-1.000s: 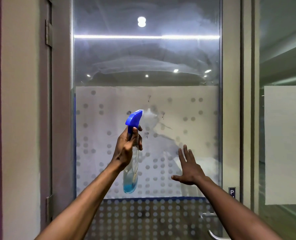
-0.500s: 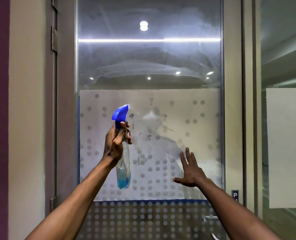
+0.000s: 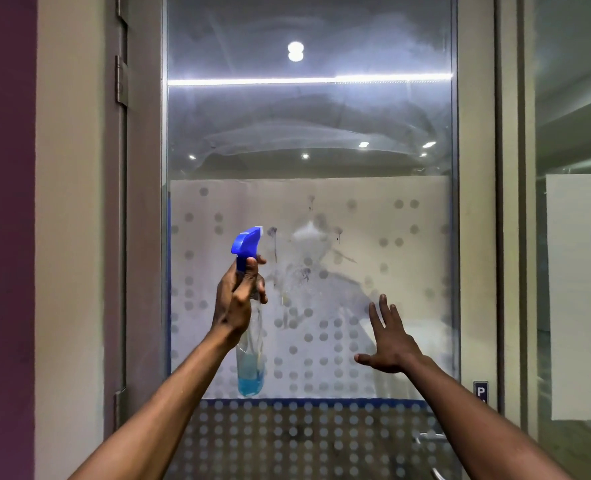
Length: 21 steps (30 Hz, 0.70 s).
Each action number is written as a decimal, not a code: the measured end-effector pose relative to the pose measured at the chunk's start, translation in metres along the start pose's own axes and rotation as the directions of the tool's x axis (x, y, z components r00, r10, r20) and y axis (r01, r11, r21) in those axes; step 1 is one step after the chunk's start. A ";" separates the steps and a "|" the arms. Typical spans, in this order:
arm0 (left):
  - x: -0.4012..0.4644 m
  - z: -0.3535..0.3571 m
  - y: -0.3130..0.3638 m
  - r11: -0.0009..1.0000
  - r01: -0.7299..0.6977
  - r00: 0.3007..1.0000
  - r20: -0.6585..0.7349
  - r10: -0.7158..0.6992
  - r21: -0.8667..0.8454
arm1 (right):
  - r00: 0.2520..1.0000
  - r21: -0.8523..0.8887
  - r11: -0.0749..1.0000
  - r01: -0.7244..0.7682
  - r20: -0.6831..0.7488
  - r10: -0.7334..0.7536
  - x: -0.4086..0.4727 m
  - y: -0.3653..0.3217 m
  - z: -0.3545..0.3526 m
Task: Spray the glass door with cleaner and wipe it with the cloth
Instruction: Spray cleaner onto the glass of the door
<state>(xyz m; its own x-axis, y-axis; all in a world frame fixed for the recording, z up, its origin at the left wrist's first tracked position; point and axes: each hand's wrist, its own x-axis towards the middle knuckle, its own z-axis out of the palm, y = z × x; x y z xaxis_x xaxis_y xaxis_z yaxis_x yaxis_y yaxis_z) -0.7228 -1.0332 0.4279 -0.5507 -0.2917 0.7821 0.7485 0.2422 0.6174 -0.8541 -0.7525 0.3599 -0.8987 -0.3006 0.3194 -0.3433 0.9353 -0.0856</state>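
Note:
The glass door (image 3: 308,133) fills the middle of the view, with a frosted dotted band across its lower half. Wet spray patches and drips (image 3: 304,268) sit on the frosted band. My left hand (image 3: 238,299) is shut on a clear spray bottle (image 3: 251,362) with a blue trigger head (image 3: 247,242) and a little blue liquid at its bottom; the nozzle points at the glass. My right hand (image 3: 389,336) is open with fingers spread, held near the glass right of the wet patch. No cloth is in view.
A grey door frame with hinges (image 3: 121,81) runs down the left, beside a beige wall and purple strip. A metal door handle (image 3: 429,439) shows at the lower right. A second glass panel with a white sheet (image 3: 579,296) stands at the far right.
My left hand has carried the spray bottle leftwards along the glass, away from the first wet patch. More wet marks show on the frosted band. My right hand has stayed nearly still.

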 end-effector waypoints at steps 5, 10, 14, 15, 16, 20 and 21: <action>-0.007 0.026 0.013 0.999 0.018 0.990 0.142 -0.013 -0.037 | 1.000 -0.005 1.000 -0.021 0.004 0.021 0.001 0.000 0.004; -0.004 0.042 0.019 0.994 0.032 0.980 0.197 -0.010 -0.107 | 0.999 0.007 1.000 -0.029 0.019 0.029 0.005 -0.004 -0.002; -0.009 0.050 0.016 0.996 0.025 0.968 0.252 -0.002 -0.087 | 0.999 0.002 0.999 -0.036 0.029 0.035 0.003 -0.001 -0.003; -0.011 0.051 0.016 0.996 0.024 0.966 0.258 -0.002 -0.083 | 0.999 0.003 0.999 -0.036 0.031 0.036 0.003 -0.001 -0.003; -0.011 0.051 0.016 0.997 0.023 0.966 0.260 -0.003 -0.075 | 0.999 0.005 0.999 -0.037 0.031 0.037 0.003 -0.002 -0.003; -0.015 0.052 0.013 0.998 0.031 0.966 0.258 -0.017 -0.053 | 0.998 0.012 0.999 -0.048 0.035 0.048 0.002 -0.003 -0.003; -0.016 0.051 0.012 0.998 0.038 0.967 0.252 -0.024 -0.053 | 0.998 0.015 0.999 -0.051 0.035 0.050 0.002 -0.003 -0.002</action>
<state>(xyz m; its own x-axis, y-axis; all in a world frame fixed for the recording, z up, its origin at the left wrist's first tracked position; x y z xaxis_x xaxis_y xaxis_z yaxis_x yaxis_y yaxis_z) -0.7241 -0.9781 0.4277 -0.6437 -0.0544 0.7634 0.7454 0.1812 0.6415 -0.8544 -0.7558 0.3630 -0.9239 -0.2596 0.2811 -0.3012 0.9465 -0.1161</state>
